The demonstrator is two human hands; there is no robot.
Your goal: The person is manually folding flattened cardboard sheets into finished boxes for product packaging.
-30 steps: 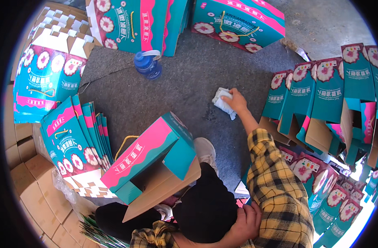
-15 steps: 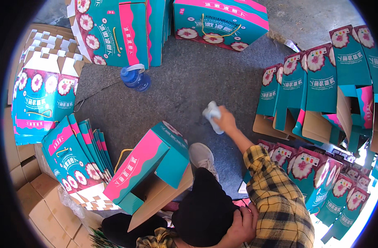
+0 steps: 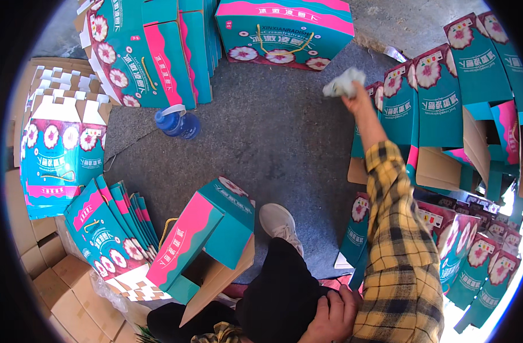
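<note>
My right hand (image 3: 359, 100) is stretched out to the far right, closed on a crumpled whitish wad (image 3: 344, 83) that looks like cloth. It hangs beside the row of teal cartons (image 3: 400, 106). My left hand (image 3: 333, 315) lies over my dark-trousered knee (image 3: 278, 294), fingers laid out and holding nothing. Left of that knee sits a teal and pink carton (image 3: 187, 240), tilted, with its flaps open and brown inside showing. A light shoe (image 3: 278, 222) of mine is on the dark floor mat (image 3: 261, 143).
A blue bottle (image 3: 177, 123) stands at the far left of the mat. Behind it are flattened cartons (image 3: 164, 63) and a closed carton with a yellow handle (image 3: 284, 34). Folded cartons (image 3: 107, 231) lean at the left, above brown boxes (image 3: 72, 294). More cartons (image 3: 470, 274) stand at the right.
My right hand has swung away and to the right with the whitish wad, from mid-mat to beside the carton row. My left hand stays on the knee. The view has shifted slightly.
</note>
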